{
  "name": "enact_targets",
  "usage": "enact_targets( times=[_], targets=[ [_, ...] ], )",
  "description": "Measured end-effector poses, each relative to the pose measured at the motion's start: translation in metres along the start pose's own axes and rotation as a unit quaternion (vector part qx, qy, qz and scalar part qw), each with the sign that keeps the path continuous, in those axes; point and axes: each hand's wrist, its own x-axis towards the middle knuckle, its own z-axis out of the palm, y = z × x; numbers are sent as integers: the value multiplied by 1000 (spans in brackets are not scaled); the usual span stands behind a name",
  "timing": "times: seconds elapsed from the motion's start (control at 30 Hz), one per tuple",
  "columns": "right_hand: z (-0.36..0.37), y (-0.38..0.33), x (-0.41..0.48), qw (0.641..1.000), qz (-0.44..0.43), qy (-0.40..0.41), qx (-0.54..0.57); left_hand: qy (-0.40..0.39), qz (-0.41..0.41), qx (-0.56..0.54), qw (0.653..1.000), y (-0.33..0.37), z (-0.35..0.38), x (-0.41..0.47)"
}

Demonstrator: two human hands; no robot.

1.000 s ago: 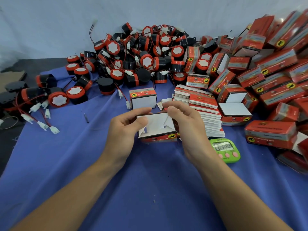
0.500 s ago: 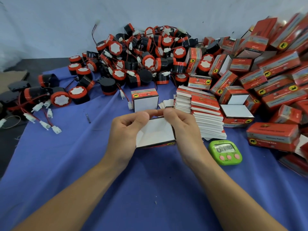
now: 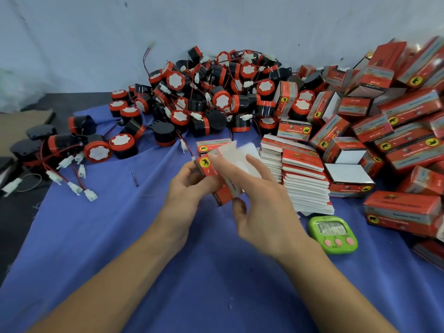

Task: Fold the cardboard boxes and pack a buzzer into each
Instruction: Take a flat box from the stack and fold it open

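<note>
Red carton (image 3: 222, 179) tilted, blurred | L hand (image 3: 189, 186) grip closed on it | R hand (image 3: 262, 207) fingers spread, touching.

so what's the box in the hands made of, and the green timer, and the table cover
The box: thin printed card, glossy red outside, plain white inside on its flaps. The green timer: moulded plastic by its smooth, shiny casing. The blue cover: woven cloth, matte, with soft wrinkles.

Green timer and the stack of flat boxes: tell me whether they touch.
Apart. The head view shows a strip of blue cloth between the green timer and the foot of the stack of flat boxes.
</note>
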Motion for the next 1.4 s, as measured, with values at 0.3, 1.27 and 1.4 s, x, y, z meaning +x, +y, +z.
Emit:
enact_targets(
  times=[0.3, 1.27, 1.4],
  targets=[
    [-7, 30, 10, 973, 207, 75, 65, 65, -8, 490, 869, 3, -26, 9],
    [-7, 138, 186, 917, 268, -146, -258, 37, 28, 532, 845, -9, -30, 11],
    [-40, 90, 145, 956, 278, -15, -87, 35, 28, 533, 845, -9, -29, 11]
  ],
)
